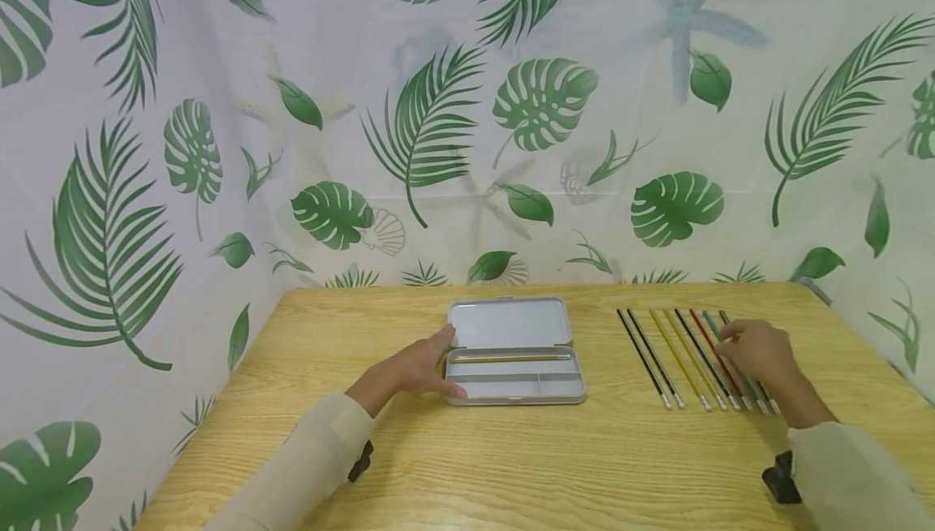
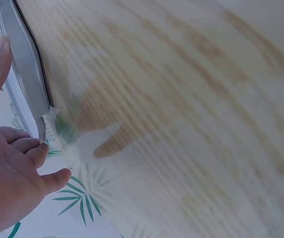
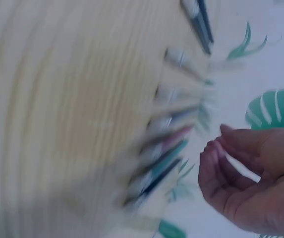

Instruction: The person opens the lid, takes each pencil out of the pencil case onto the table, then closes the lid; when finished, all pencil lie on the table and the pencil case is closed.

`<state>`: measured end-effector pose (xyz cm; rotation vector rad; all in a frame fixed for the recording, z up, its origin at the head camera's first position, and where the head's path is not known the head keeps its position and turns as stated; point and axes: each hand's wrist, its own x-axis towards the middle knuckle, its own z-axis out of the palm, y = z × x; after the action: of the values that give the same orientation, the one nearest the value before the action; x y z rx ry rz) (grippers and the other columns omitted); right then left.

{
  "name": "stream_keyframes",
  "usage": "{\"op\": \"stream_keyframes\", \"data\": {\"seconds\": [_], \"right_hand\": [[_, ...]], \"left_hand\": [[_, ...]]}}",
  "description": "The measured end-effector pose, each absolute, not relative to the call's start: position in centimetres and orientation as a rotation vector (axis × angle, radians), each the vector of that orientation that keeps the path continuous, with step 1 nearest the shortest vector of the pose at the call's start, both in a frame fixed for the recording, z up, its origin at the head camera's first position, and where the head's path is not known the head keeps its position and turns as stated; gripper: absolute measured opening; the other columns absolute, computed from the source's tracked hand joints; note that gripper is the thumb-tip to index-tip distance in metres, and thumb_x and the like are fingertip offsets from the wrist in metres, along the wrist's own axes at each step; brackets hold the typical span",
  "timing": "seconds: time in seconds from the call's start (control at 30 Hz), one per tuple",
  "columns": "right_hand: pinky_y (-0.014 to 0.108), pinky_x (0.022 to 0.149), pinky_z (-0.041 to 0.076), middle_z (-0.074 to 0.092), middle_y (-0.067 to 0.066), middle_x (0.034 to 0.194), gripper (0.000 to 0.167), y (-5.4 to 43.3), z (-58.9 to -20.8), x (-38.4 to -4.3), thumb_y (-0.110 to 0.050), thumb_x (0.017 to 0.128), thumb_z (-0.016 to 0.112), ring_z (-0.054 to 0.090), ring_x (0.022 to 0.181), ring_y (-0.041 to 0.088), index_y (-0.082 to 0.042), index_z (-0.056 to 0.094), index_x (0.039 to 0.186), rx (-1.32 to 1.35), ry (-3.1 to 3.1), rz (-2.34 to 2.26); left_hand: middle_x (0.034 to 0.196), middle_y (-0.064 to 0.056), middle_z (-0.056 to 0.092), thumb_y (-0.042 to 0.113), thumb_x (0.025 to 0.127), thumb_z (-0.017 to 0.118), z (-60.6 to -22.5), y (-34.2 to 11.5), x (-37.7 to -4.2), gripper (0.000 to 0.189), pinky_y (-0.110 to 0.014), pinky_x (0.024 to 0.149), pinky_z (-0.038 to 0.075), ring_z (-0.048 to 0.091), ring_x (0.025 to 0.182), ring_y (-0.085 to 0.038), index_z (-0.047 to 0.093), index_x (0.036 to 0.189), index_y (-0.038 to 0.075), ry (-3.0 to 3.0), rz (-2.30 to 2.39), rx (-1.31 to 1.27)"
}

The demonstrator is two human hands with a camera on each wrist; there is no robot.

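A grey pencil case (image 1: 514, 397) lies with its lid (image 1: 511, 324) folded back. A yellow pencil (image 1: 511, 359) lies in its long rear compartment; the two front compartments hold nothing visible. My left hand (image 1: 418, 364) rests spread at the left end of the case, thumb (image 2: 0, 62) along one edge and the other fingers around the hinge side. Over the right end of a row of pencils, my right hand (image 1: 760, 350) hovers with its fingertips drawn together. Nothing shows between them in the right wrist view. In the head view it overlaps the green pencil (image 1: 710, 321) and the rightmost dark pencil (image 1: 724, 317).
Right of the case, the row runs from two black pencils (image 1: 643, 352) through yellow pencils (image 1: 675, 344), another black one (image 1: 697, 348) and a red pencil (image 1: 712, 344), eraser ends towards me. A leaf-patterned cloth (image 1: 453, 247) hangs behind the wooden table (image 1: 511, 466).
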<state>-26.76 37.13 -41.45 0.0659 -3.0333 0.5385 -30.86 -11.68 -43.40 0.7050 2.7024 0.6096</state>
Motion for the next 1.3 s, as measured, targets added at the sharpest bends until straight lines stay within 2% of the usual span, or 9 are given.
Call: {"op": "stream_keyframes", "data": {"seconds": [0.23,0.43,0.87,1.03,1.3], "right_hand": [[0.050,0.072,0.052,0.067,0.024,0.095,0.028,31.4,-42.0,-27.9,-0.012,0.091,0.062,0.063,0.086,0.039,0.010,0.063,0.108,0.300,-2.846,0.767],[0.045,0.074,0.055,0.068,0.020,0.099,0.027,27.0,-42.1,-28.6,-0.011,0.091,0.061,0.064,0.091,0.035,0.007,0.063,0.112,0.376,-2.843,0.916],[0.036,0.074,0.055,0.069,0.011,0.090,0.016,19.0,-42.6,-30.0,-0.002,0.087,0.064,0.064,0.087,0.025,0.003,0.068,0.101,0.647,-2.888,0.959],[0.035,0.076,0.056,0.070,0.010,0.088,0.013,17.6,-43.1,-30.0,0.002,0.084,0.065,0.065,0.083,0.022,0.003,0.069,0.096,0.675,-2.921,0.922],[0.034,0.075,0.056,0.070,0.011,0.087,0.015,16.6,-43.4,-29.9,0.004,0.082,0.066,0.065,0.082,0.021,0.004,0.070,0.097,0.624,-2.976,0.886]], "left_hand": [[0.159,-0.015,0.009,0.049,0.072,0.077,-43.5,-11.7,-30.7,0.117,-0.040,0.120,0.019,0.015,0.147,-0.028,0.008,0.151,-0.001,2.701,0.602,0.720],[0.159,-0.016,0.008,0.050,0.072,0.077,-43.3,-11.8,-30.7,0.116,-0.040,0.121,0.019,0.014,0.147,-0.028,0.008,0.151,-0.001,2.701,0.578,0.729],[0.159,-0.016,0.008,0.048,0.073,0.077,-43.2,-11.9,-30.8,0.115,-0.040,0.121,0.018,0.014,0.148,-0.028,0.009,0.151,-0.001,2.700,0.578,0.725],[0.159,-0.016,0.008,0.048,0.073,0.077,-43.2,-11.7,-30.8,0.115,-0.040,0.121,0.018,0.014,0.148,-0.029,0.009,0.151,-0.002,2.698,0.578,0.728],[0.159,-0.015,0.009,0.049,0.073,0.077,-43.3,-11.7,-30.9,0.115,-0.038,0.121,0.018,0.015,0.147,-0.028,0.009,0.151,-0.001,2.714,0.561,0.727]]}}
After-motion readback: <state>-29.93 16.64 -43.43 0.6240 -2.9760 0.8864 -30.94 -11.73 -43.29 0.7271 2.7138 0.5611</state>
